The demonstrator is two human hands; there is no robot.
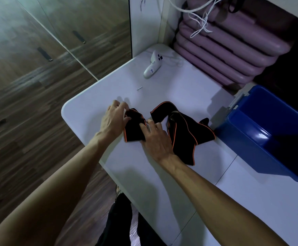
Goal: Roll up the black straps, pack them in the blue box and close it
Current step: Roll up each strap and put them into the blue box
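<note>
A black strap with orange edging (182, 132) lies on the white table (162, 183), partly bunched to the right. Its left end forms a folded or rolled part (133, 128) between my hands. My left hand (114, 118) grips the far left side of that part with its fingertips. On the near right side my right hand (155, 137) presses and pinches it, and the strap's loose length trails away to the right of that hand. The blue box (269, 132) stands open at the table's right edge, its inside dark and nothing visible in it.
A white hand-held controller (152, 64) lies at the table's far end, with a small screw (139, 88) nearer me. Stacked purple cushions (224, 47) and white cords (201, 20) sit behind the table. Wooden floor lies to the left, past the table edge.
</note>
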